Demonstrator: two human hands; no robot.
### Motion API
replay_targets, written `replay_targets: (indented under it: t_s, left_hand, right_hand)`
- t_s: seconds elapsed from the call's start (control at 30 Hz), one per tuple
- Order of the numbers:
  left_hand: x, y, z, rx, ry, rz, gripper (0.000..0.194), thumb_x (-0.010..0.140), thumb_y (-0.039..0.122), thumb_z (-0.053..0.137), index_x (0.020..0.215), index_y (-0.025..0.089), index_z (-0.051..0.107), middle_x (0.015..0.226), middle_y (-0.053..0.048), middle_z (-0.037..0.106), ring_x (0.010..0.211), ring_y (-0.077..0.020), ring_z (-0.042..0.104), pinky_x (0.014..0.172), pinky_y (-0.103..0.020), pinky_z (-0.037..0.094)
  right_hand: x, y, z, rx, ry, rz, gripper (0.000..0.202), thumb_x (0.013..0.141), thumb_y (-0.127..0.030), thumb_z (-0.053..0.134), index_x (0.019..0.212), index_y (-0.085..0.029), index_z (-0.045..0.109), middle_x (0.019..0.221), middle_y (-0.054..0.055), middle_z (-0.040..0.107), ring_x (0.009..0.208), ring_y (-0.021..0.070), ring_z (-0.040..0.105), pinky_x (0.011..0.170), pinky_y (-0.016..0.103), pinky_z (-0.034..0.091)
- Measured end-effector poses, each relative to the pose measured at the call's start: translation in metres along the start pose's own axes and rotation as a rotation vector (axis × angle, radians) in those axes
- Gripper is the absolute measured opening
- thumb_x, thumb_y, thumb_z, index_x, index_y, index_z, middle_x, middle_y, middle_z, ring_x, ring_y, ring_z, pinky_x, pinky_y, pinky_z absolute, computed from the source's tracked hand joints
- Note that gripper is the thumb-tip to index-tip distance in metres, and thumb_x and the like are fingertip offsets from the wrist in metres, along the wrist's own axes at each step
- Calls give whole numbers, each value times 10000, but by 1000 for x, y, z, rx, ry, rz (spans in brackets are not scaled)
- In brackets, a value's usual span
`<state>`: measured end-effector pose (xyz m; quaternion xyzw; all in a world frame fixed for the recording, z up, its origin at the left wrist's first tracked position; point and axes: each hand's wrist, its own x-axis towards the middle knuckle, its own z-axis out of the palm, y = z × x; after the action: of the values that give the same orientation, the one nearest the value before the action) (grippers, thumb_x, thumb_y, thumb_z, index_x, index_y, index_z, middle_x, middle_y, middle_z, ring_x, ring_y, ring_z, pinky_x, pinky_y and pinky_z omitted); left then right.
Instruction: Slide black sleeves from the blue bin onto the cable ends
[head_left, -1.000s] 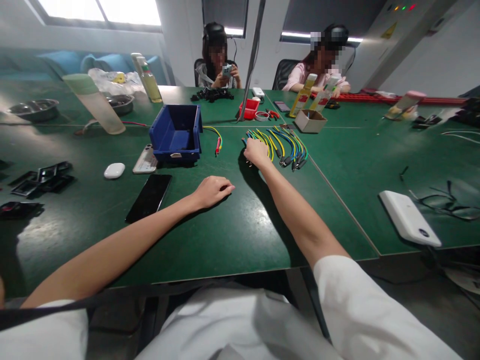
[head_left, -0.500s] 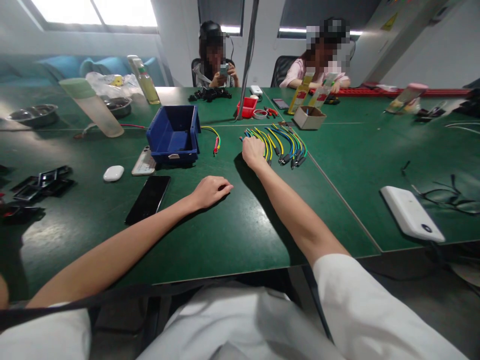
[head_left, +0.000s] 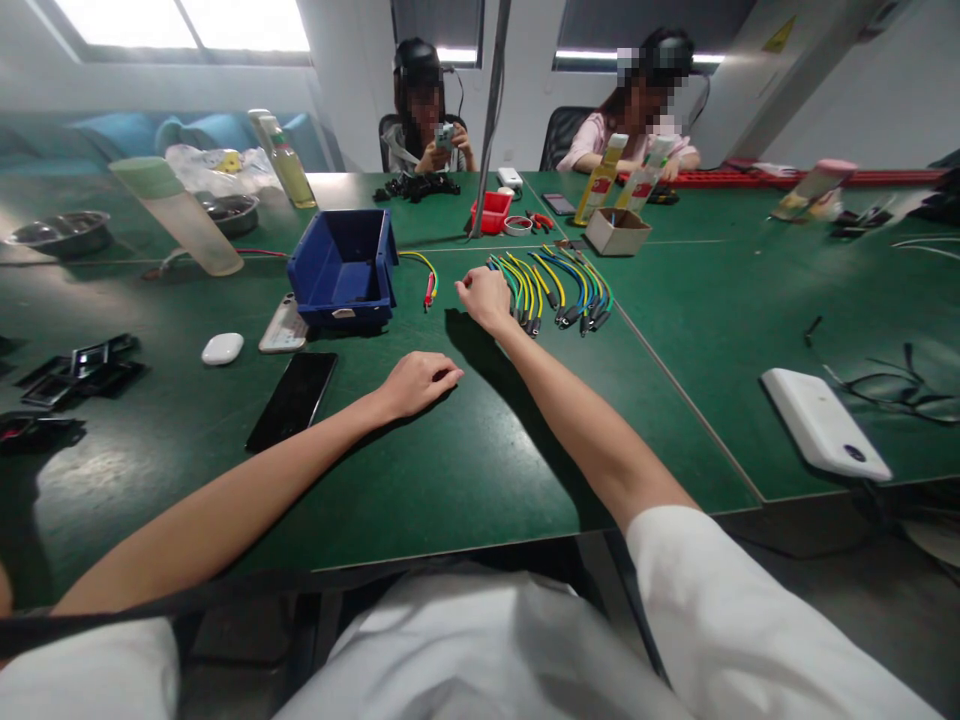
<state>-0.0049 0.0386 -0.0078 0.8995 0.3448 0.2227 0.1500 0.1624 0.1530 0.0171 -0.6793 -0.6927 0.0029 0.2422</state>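
Since a second ago the right hand [head_left: 484, 298] has slid leftward off the row of wire leads [head_left: 559, 285] and now sits at the row's left edge, its fingers curled in toward the palm. It seems to pinch the end of one lead, but the knuckles hide the fingertips, so I cannot tell whether anything is truly gripped. Meanwhile the left hand [head_left: 417, 381] has stayed where it was, resting loosely closed on the green table [head_left: 465, 450], holding nothing that shows.

These leads lie side by side in shallow arcs between the hand and a small cardboard box [head_left: 616, 231], yellow, green and blue, each ending in a dark plug. One more lead, yellow-green with a red tip [head_left: 426, 277], lies apart, just beside the blue bin [head_left: 345, 265].

Judging by their look, the leads are light and limp: lifted by the middle, one would sag and swing, and its neighbours may drag along where they touch or cross. Their insulation is likely smooth and a little slippery. For a firm hold the plug end looks best, being the stiff, thicker part, pinched between thumb and forefinger; nothing about them looks fragile.

Left of the bin lie a phone in a pale case [head_left: 283, 324], a dark phone [head_left: 294, 398] and a white mouse-like thing [head_left: 222, 348]
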Motion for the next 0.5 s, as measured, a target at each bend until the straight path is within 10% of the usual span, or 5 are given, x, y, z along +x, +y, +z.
replay_targets:
  t_s: [0.5]
  left_hand:
    - [0,2,1,-31,45,-64,267,931,326,479,880,155,678,757,-40,657,652,-140,568,636,-260,417]
  right_hand:
    - [-22,-21,25,114,-75,-56,346,962,-435,418,1008,-220,685,998,112,711,985,265,651,844,340,465]
